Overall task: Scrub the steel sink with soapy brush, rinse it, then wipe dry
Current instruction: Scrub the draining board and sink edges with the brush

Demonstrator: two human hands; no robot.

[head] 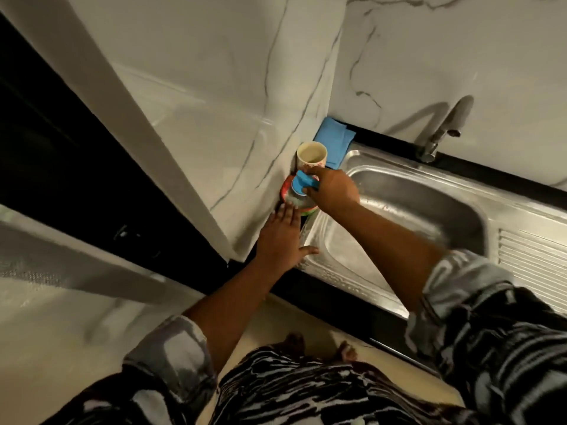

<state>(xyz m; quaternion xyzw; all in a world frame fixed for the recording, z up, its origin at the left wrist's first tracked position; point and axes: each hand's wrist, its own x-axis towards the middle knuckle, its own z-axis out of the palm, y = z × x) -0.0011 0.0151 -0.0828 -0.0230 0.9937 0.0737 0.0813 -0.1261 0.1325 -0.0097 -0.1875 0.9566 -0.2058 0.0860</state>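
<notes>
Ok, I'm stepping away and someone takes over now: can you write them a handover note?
Right hand grips the brush, set on the soap tub left of the sink.
Left hand open, fingers straight beside the tub.
Cloth lies in the back corner behind a cup.
Done: brush at the soap.
Left, it seems: scrub, rinse, wipe dry.

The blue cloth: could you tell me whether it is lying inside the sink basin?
No, the blue cloth lies in the counter corner behind the cup, outside the sink.

Glossy steel sink, perhaps plastic brush, marble-look wall
</notes>
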